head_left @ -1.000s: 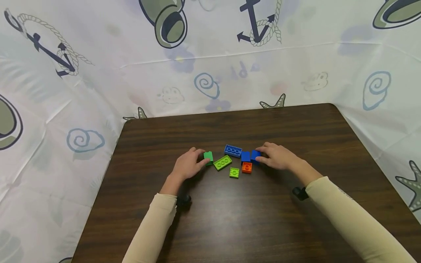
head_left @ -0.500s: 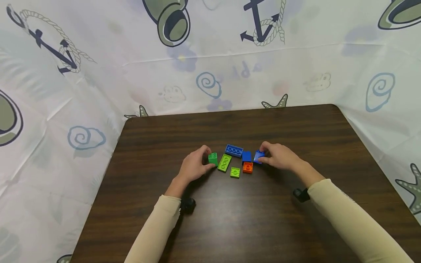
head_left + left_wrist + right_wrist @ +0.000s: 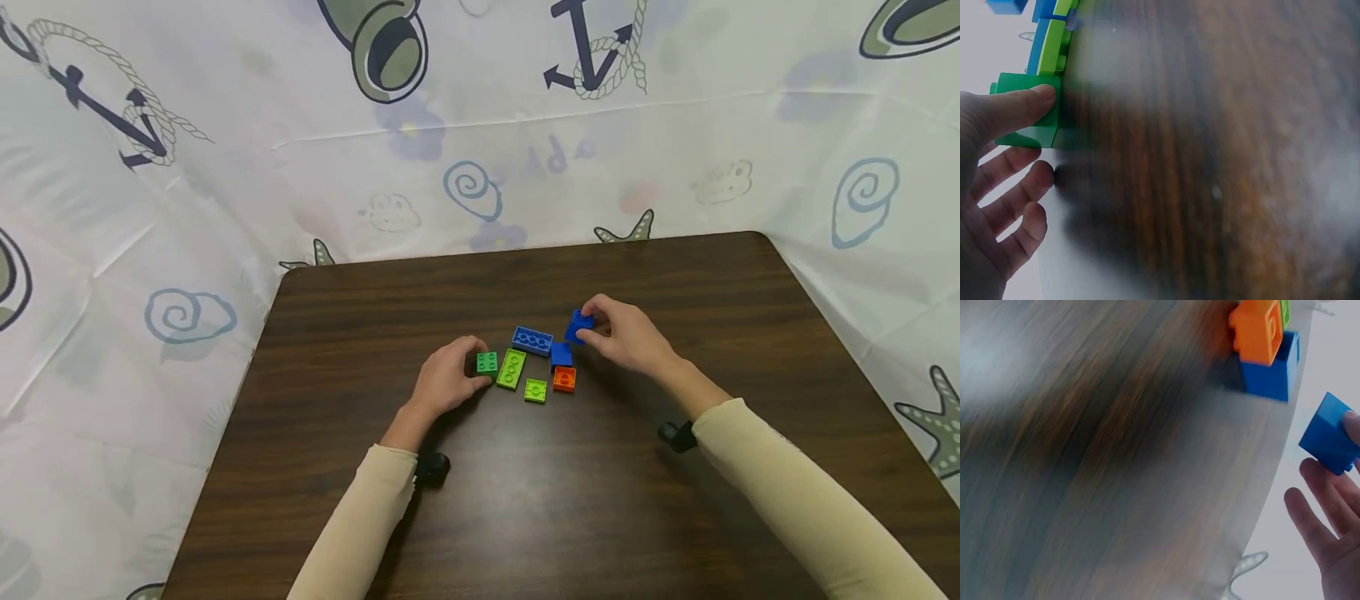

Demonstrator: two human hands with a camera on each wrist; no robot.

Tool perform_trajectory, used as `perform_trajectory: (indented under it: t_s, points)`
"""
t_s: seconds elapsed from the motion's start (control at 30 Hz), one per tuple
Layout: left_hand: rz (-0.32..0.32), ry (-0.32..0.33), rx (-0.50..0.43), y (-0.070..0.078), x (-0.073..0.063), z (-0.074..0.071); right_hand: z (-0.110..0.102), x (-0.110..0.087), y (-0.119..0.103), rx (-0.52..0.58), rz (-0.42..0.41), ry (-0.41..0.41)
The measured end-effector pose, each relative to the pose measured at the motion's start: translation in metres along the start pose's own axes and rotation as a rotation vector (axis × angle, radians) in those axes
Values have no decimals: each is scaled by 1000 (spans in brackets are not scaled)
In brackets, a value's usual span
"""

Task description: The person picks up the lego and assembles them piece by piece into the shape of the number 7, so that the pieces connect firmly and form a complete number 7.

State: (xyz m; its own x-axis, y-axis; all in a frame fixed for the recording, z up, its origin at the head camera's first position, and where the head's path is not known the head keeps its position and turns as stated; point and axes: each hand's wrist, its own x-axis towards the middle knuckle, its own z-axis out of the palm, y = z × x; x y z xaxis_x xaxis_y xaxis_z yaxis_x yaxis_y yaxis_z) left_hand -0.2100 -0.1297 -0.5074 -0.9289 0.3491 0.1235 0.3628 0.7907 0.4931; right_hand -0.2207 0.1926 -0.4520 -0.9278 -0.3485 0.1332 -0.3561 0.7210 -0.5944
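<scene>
My left hand [image 3: 445, 374] pinches a green toy brick [image 3: 487, 363] whose studs face up; in the left wrist view the thumb lies across the side of this green brick [image 3: 1029, 128]. Between thumb and fingers, my right hand [image 3: 628, 335] holds a small blue brick [image 3: 579, 326], tilted and raised off the table in the right wrist view. A long lime brick [image 3: 512, 369] lies just right of the green one. Near the right hand are a long blue brick [image 3: 532, 340] and another small blue brick [image 3: 561, 355]. An orange brick [image 3: 565, 379] lies against that small blue one.
A small flat lime brick [image 3: 536, 391] lies nearest the front of the group. Everything rests on a dark wooden table [image 3: 510, 517] with a rounded far edge. A printed cloth [image 3: 337, 183] hangs behind and to the left.
My right hand has picked up the small blue brick and moved it up and away from its neighbours. My left hand has turned the green brick studs up and shifted it right; the long lime brick has swung round.
</scene>
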Motion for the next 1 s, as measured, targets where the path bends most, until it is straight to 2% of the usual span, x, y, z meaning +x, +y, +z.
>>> perform_trajectory:
  t_s: [0.2,0.57,0.8,1.0]
  points:
    - [-44,11,-38,1,-1,3,16,11,-26,65,-65,-28]
    - [-31,23,-88,-2,1,11,58,23,-63,46,-204,-74]
    - [-9,30,-98,-3,2,9,75,29,-74,45,-274,-81]
    - [-7,28,-115,-3,1,7,78,29,-80,38,-335,-70]
